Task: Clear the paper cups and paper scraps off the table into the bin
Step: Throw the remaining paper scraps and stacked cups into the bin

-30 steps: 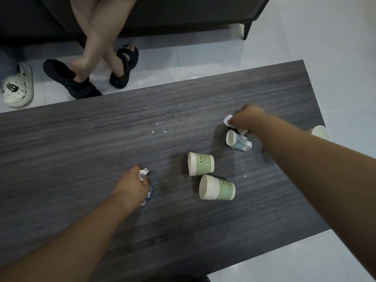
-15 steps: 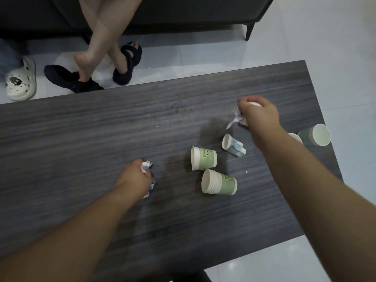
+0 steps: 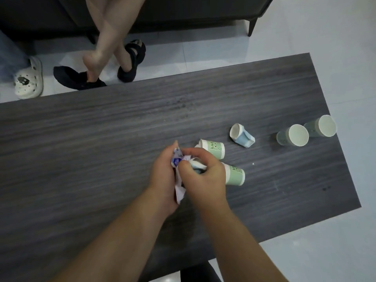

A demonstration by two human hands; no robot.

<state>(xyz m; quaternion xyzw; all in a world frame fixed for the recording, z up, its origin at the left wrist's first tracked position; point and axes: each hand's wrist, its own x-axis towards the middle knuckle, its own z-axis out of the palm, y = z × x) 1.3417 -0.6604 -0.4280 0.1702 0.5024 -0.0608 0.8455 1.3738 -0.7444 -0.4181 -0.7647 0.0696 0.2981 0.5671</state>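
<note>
Gripping crumpled paper scraps (image 3: 179, 180) together over the table (image 3: 81, 159), the left hand (image 3: 162, 176) and right hand (image 3: 203, 178) curl tight — five cups nearby (three toppled).

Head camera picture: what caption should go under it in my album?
Both hands, left and right, bunch paper scraps above a table beside tipped paper cups.

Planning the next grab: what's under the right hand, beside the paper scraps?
The right hand pinches paper scraps with the left hand and covers the mouth end of a green cup; anything beneath is hidden.
</note>
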